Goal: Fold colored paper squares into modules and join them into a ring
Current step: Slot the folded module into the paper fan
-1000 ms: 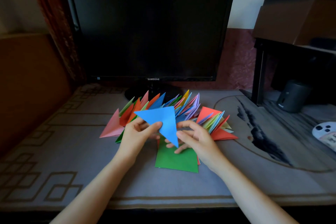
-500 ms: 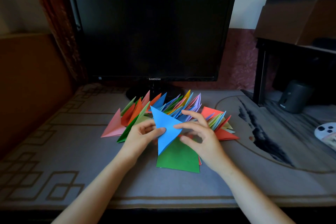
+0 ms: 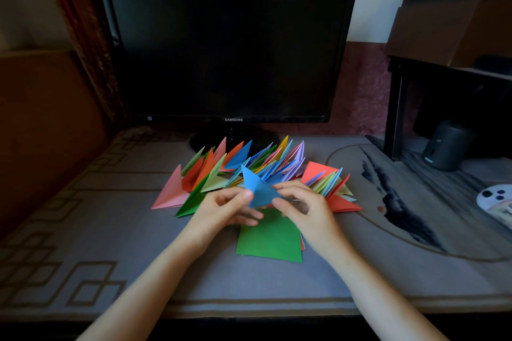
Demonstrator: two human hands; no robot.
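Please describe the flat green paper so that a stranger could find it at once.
In front of the black monitor spreads a row of folded coloured triangles. Nearer the person, partly hidden by the left hand and right hand, lies the green square. Unlike those pointed folded pieces, it is flat and unfolded.

You're at a home desk: Samsung monitor (image 3: pixel 227 44), patterned cloth (image 3: pixel 83 230) over the table, red curtain (image 3: pixel 80 36) at left, cardboard box (image 3: pixel 454 14) on a side shelf (image 3: pixel 396 108), small dark speaker (image 3: pixel 446 147) below.
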